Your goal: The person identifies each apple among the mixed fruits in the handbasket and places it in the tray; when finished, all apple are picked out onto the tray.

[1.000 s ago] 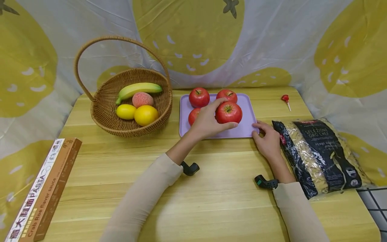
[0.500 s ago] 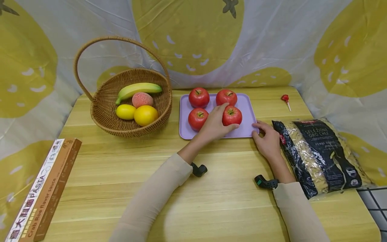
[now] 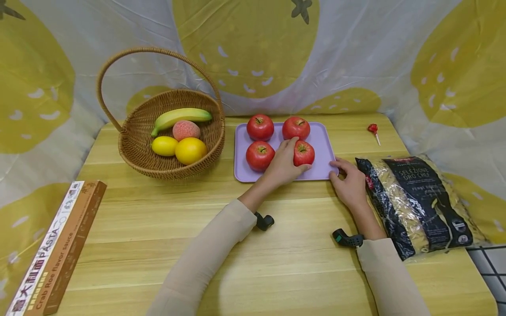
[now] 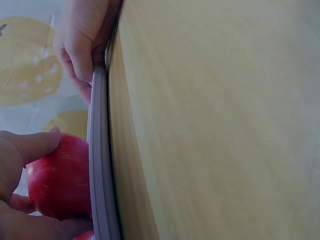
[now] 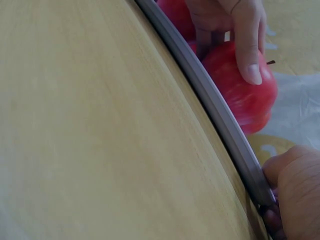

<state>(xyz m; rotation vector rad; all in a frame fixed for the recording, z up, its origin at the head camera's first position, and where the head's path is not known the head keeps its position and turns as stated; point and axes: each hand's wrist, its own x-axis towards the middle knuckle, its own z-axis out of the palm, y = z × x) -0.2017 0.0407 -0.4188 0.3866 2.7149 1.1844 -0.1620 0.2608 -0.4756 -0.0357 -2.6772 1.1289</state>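
Observation:
Several red apples stand on a lilac tray [image 3: 324, 163], two at its back and two at its front. My left hand [image 3: 282, 163] curls thumb and fingers round the front right apple [image 3: 305, 153], which rests on the tray. In the left wrist view, the thumb and fingers lie against both sides of that apple [image 4: 60, 180]. Just left of this hand sits the front left apple [image 3: 258, 156], apart from the held one. At the tray's front right corner, my right hand [image 3: 349, 182] pinches the rim, thumb and fingers on either side of it.
Left of the tray stands a wicker basket [image 3: 130, 149] with a tall handle, holding a banana, a peach, a lemon and an orange. Pasta boxes [image 3: 59, 245] lie at the left edge. A pasta bag [image 3: 419, 202] lies beside my right forearm; a lollipop [image 3: 373, 129] lies behind it.
My left hand has lowered the apple onto the tray's front right, slightly right and nearer me, uncovering the front left apple. The right hand keeps its place at the tray corner.

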